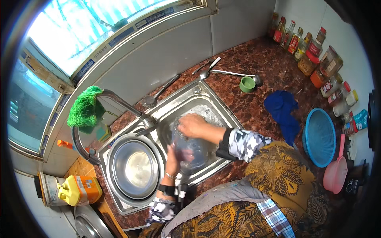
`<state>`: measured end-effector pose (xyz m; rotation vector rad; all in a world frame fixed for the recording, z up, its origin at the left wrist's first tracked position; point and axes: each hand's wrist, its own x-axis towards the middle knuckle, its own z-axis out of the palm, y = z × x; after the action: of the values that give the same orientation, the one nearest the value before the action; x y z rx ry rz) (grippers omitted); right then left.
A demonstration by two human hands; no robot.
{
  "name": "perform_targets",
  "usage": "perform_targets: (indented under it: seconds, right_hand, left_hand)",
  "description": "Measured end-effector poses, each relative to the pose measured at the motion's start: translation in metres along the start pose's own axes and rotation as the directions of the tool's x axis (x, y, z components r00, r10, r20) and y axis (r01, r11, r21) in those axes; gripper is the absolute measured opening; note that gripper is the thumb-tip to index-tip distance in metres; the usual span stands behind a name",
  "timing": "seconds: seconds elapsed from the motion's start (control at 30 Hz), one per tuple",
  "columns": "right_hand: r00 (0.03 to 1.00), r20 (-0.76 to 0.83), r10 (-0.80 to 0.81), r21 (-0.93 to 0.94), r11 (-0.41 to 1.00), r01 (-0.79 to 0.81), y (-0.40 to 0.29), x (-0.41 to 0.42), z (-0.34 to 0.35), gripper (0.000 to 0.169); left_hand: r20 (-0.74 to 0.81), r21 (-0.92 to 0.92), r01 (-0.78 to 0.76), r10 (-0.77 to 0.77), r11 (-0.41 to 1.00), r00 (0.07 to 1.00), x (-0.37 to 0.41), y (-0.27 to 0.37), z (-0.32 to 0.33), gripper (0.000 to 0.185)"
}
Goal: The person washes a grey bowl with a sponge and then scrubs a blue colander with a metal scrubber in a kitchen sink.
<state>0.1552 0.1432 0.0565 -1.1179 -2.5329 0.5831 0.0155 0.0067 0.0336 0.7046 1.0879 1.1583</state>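
My right hand [194, 126] is over the right basin of a stainless steel double sink [221, 111], its fingers closed on what looks like a grey metal scouring pad [181, 131]. Below it, my left hand [175, 157], partly blurred, holds the near-left side of a clear, bluish container [198, 151]. The container's exact shape is blurred and partly covered by the hands. Suds and water lie in this basin. A large metal bowl [111, 166] with water inside fills the left basin, under the curved faucet [119, 99].
A green fuzzy cloth [83, 110] hangs on the faucet. Ladles, a spoon and a green cup [247, 84] lie behind the sink. At right are a blue cloth [281, 110], a blue strainer [319, 136], a pink dipper [335, 175] and several jars. A yellow jug [71, 190] stands left.
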Motion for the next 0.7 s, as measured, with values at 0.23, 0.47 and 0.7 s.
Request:
perform_targets:
  seconds: [0.23, 0.47, 0.7]
  right_hand:
    - [0.736, -0.342, -0.584, -0.245, 0.812, 0.531, -0.063, -0.052, 0.04, 0.03]
    - [0.972, 0.176, 0.155, 0.094, 0.98, -0.174, -0.002, 0.023, -0.012, 0.037]
    - [0.841, -0.077, -0.535, -0.218, 0.832, 0.509, -0.057, -0.052, 0.037, 0.05]
  left_hand:
    - [-0.141, -0.1, -0.027, 0.013, 0.995, 0.99, 0.008, 0.02, -0.022, 0.075]
    - [0.018, -0.051, -0.079, 0.08, 0.996, 0.997, -0.023, -0.017, 0.008, 0.081]
    - [-0.215, -0.181, 0.047, -0.086, 0.982, 0.973, 0.018, 0.024, -0.027, 0.083]
